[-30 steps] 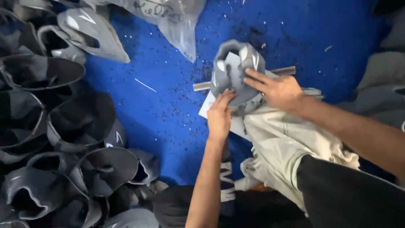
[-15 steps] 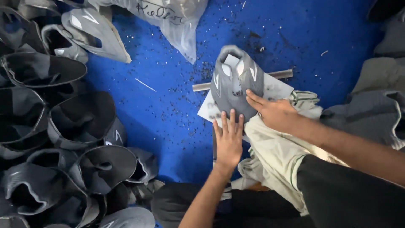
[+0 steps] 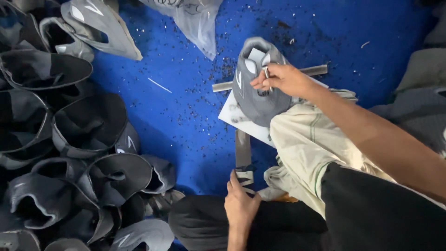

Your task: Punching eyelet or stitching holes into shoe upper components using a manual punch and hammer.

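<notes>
One grey shoe upper [image 3: 260, 93] lies near the middle of the blue mat [image 3: 186, 107], on one white board [image 3: 241, 122] and across one metal bar [image 3: 316, 70] running left to right. Right hand [image 3: 281, 79] rests on the upper, fingers pinched shut on a small metal punch [image 3: 267, 76] held upright at the lace area. Left hand [image 3: 241, 204] is down at the near edge, closed around the taped handle of one flat metal tool [image 3: 243, 155] lying on the mat. Hands well apart. Half a second earlier the left hand was spread flat beside the upper, just below it; it has since dropped back to the tool, and the right hand has moved from the upper's lower right side to its top. A pale cloth [image 3: 316, 148] covers the knee at the board's right. Left edge: a pile of dark shoe uppers [image 3: 69, 153], roughly a dozen, exact count not readable. Far edge: two more grey uppers [image 3: 102, 25] and one clear plastic bag [image 3: 195, 21]. Dark punch scraps [image 3: 204, 97] scattered over the mat.
</notes>
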